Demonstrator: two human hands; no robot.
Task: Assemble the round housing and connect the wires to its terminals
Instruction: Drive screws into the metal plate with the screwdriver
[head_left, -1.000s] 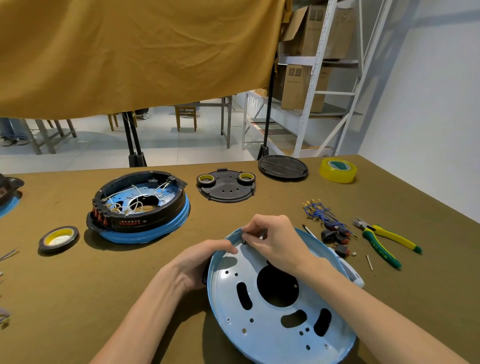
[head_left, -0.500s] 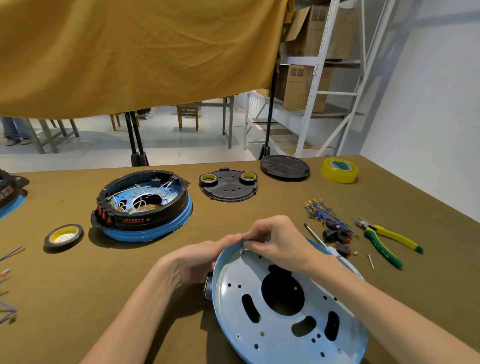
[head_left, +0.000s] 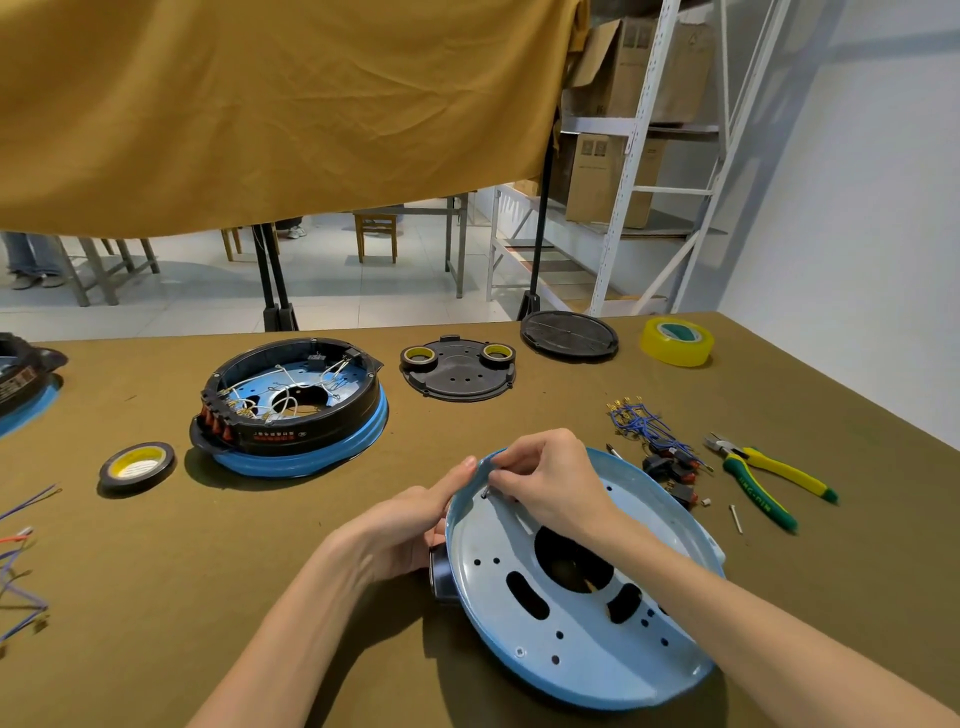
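Olive cloth covered the surface (head_left: 156, 597); mustard curtain hung behind. Right hand (head_left: 550, 480) fingers were curled tight, pinching a small screw (head_left: 484, 491) at the far rim of the blue round housing (head_left: 571, 623). Left hand (head_left: 410, 525) gripped that rim from outside, thumb on the edge. Housing sat near, tilted, open face up, pale inside with slots and a central hole. Blue wires (head_left: 641, 423) lay just beyond it.
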